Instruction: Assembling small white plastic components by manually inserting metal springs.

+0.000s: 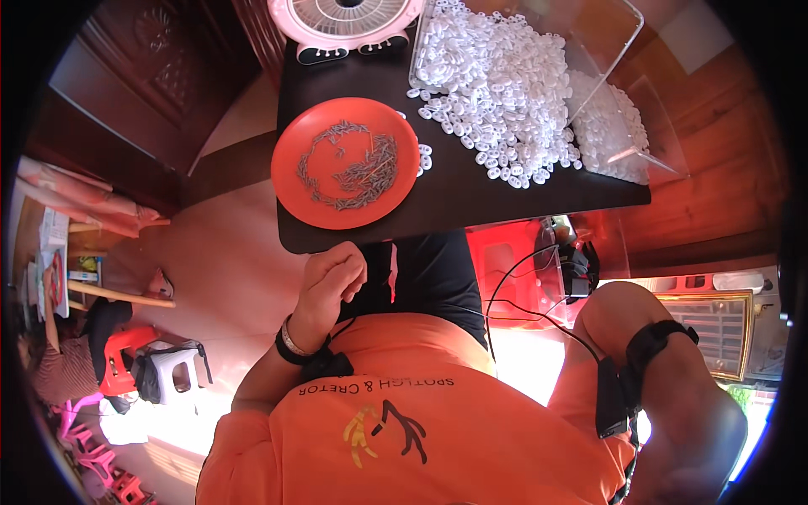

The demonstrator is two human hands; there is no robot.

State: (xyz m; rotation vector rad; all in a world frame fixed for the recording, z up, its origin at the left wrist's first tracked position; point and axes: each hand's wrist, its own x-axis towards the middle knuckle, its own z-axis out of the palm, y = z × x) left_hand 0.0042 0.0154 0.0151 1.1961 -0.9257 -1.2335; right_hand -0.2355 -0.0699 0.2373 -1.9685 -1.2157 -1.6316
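My left hand is curled into a loose fist just below the front edge of the dark table, with nothing showing in it. My right arm is bent up at the elbow; a large blurred part of it, seemingly my right hand, fills the lower right, and its fingers cannot be made out. Nearest my left hand is a round orange-red plate holding many small grey screw-like pieces. Small white oval pieces with holes spill from a tipped clear container in a heap.
A pink fan stands at the far table edge. A clear bag of white pieces lies at the right. Black cables hang beside a red stool under the table. Red and white stools stand at the left.
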